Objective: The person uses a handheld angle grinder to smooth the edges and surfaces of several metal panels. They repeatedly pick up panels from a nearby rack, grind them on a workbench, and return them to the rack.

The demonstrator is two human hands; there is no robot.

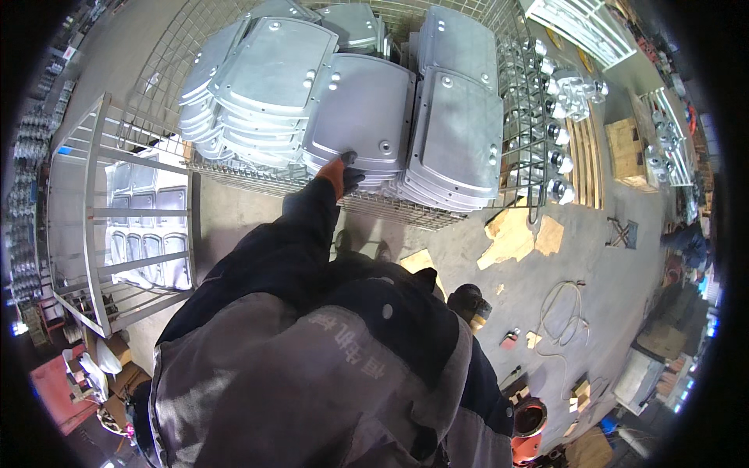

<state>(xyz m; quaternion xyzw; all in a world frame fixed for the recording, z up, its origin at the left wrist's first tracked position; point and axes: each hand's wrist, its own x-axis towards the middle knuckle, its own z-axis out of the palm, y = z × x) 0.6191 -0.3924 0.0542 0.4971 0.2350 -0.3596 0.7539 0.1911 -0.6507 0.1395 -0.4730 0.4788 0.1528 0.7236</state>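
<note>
My left hand, in an orange and dark glove, reaches forward to the near edge of a grey metal cover. Its thumb lies on top of the cover and the other fingers are at the rim, closed on it. This cover tops a stack in a wire mesh cage, between a stack of similar covers on the left and another on the right. A dark, rounded shape with a tan patch beside my right side looks like my right hand; its fingers cannot be made out.
A white metal rack with wrapped grey parts stands at the left. Right of the cage are shiny round metal parts and a wooden pallet. Cardboard pieces and a coiled hose lie on the floor.
</note>
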